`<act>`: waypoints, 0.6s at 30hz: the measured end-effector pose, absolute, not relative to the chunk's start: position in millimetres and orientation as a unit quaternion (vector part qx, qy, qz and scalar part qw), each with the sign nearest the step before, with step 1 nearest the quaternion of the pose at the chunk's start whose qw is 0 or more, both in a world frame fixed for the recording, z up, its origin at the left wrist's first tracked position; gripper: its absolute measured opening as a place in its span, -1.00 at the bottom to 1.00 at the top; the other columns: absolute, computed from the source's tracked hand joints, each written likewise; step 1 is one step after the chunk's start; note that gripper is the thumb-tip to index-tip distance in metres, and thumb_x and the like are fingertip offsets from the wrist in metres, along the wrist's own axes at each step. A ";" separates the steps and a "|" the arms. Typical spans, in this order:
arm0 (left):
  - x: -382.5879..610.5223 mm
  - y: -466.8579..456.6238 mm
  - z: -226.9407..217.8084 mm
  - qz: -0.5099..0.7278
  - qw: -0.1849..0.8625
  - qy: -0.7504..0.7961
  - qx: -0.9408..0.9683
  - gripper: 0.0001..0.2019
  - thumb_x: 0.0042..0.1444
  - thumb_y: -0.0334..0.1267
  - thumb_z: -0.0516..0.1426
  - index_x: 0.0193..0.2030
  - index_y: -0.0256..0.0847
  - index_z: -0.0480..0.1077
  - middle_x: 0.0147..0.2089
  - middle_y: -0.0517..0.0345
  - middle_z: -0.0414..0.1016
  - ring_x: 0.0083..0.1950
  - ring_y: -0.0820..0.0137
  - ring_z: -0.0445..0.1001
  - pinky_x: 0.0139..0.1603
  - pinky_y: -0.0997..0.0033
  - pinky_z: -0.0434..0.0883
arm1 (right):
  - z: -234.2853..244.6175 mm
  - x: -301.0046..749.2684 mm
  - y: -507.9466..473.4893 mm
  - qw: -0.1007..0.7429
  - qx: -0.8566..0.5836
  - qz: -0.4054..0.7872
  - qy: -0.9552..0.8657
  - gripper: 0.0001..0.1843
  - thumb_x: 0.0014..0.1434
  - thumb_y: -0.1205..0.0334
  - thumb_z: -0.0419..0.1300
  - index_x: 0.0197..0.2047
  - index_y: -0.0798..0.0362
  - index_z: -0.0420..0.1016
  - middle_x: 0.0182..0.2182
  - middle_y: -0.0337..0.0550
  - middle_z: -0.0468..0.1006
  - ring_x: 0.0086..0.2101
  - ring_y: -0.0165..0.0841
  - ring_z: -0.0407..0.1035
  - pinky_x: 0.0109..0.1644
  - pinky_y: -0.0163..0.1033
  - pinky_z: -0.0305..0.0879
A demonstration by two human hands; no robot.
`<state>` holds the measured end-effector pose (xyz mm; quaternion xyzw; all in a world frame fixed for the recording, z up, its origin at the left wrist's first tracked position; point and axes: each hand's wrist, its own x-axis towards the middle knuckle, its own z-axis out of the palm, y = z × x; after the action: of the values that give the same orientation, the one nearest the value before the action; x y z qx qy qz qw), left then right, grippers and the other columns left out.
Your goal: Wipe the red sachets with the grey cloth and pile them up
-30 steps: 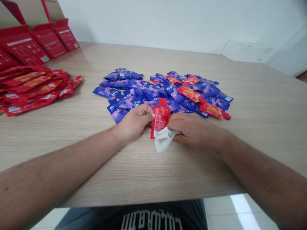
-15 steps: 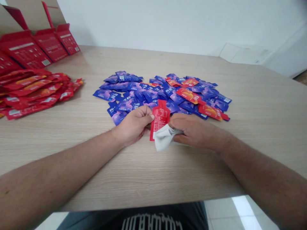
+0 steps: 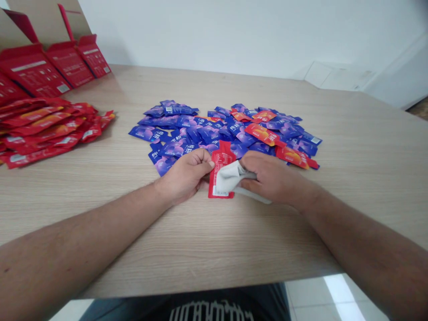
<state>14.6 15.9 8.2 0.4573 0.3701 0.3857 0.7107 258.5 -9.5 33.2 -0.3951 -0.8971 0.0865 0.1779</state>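
Red sachet [image 3: 220, 161] clamped in left fingers [image 3: 203, 162]; right fingers [image 3: 249, 171] clamp white cloth [image 3: 230, 175] hiding its middle.

Small red foil sachet [image 3: 220, 167], white-printed back showing, narrow end pointing away, pinched along one edge. Crumpled white cloth [image 3: 230, 174] pressed across its middle, one strip trailing off toward the right.

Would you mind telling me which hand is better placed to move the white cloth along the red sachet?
The right hand, probably: it holds the white cloth against the red sachet, while the left hand is occupied pinching the sachet's edge.
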 end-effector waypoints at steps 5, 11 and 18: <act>14.7 15.9 4.3 0.388 0.692 0.380 0.476 -0.77 0.13 -0.27 0.34 -0.30 -0.19 0.33 -0.46 0.26 0.44 -0.53 0.50 0.41 -0.58 0.57 0.39 | 31.6 251.7 -11.1 0.209 -0.425 0.053 -0.879 -0.75 0.36 0.10 0.28 -0.27 0.01 0.34 -0.29 -0.15 0.45 -0.29 -0.28 0.28 -0.23 -0.20 0.15; 13.4 15.3 0.0 0.376 0.675 0.368 0.518 -0.78 0.15 -0.25 0.33 -0.29 -0.19 0.34 -0.44 0.27 0.46 -0.50 0.52 0.42 -0.51 0.57 0.37 | 35.6 242.6 -23.3 0.167 -0.367 0.087 -0.911 -0.85 0.35 0.23 0.28 -0.24 0.01 0.40 -0.23 -0.13 0.48 -0.24 -0.26 0.35 -0.15 -0.19 0.23; 12.2 15.3 -1.8 0.362 0.646 0.351 0.573 -0.80 0.15 -0.28 0.32 -0.32 -0.19 0.35 -0.47 0.27 0.43 -0.50 0.52 0.39 -0.48 0.55 0.32 | 31.3 247.9 -17.0 0.233 -0.429 0.042 -0.872 -0.74 0.36 0.07 0.28 -0.28 -0.01 0.34 -0.29 -0.15 0.46 -0.30 -0.26 0.31 -0.23 -0.18 0.19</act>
<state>12.2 15.3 -1.8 0.5732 0.3514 0.3621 0.6456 247.9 -17.0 31.3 -0.4291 -0.8717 0.0417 0.2332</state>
